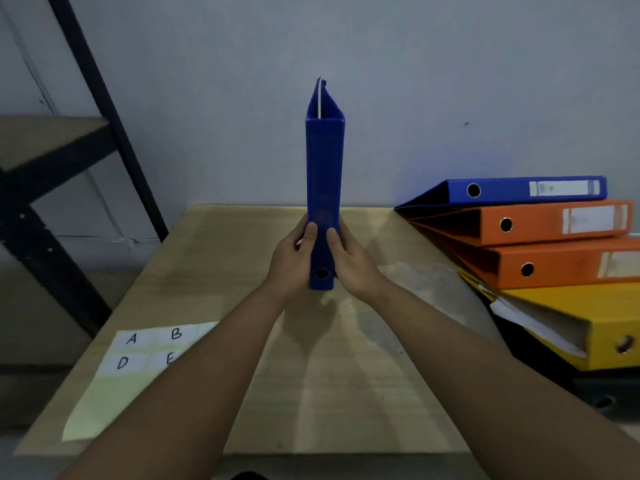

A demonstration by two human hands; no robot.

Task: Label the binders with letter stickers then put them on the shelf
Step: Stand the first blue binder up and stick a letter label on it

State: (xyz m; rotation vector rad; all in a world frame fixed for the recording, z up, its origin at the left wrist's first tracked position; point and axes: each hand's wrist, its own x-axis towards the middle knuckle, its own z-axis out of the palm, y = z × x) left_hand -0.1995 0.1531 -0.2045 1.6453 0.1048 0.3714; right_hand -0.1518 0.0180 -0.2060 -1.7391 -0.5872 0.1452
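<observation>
The shelf [52, 143] stands at far left, a black frame with a wooden board. On the left part of the table [346, 393] lies the sheet [138, 355] of stickers; the letters A, B, D and E are readable, and the left forearm covers the rest.

The left hand [294, 261] grips the lower left side of the binder [323, 188], thumb laid on the spine, the other fingers wrapped behind. The arm is extended forward.

The binder is blue. It is held upright above the middle of the table, clear of the surface, spine toward the person, finger hole at the bottom end. A white edge shows between the covers at the top.

The right hand [349, 261] mirrors the left: clamped on the lower right side, thumb on the spine.

At right, the stack [554, 244] lies flat: one blue, two orange, one yellow.
</observation>
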